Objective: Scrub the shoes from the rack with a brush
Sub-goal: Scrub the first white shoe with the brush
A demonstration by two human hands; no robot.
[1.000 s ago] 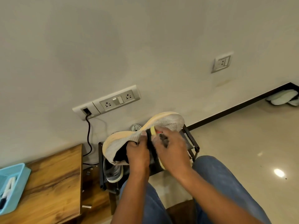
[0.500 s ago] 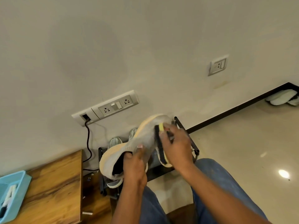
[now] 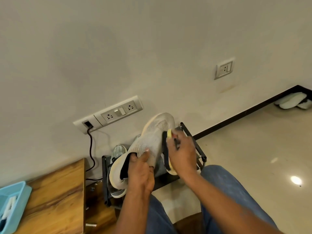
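Shoe point(image 3: 148, 141) held above rack point(image 3: 194, 141), brush point(image 3: 166, 149) against its right side. Rack against wall; table point(image 3: 55, 196) left of it, tray point(image 3: 15, 208) on table.

Warm, even indoor light; a bright glare spot sits on the glossy beige tiled floor point(image 3: 295, 180). Wide-angle bending curves the edges. The right hand point(image 3: 183, 153) is motion-blurred.

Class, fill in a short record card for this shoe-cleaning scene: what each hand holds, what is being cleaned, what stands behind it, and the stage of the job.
Left hand: grips the grey knit shoe at its collar
Right hand: holds a yellow-backed brush against the shoe's side
Behind: black shoe rack with another grey shoe on it
Left edge: wooden table, blue tray
Stage: scrubbing under way
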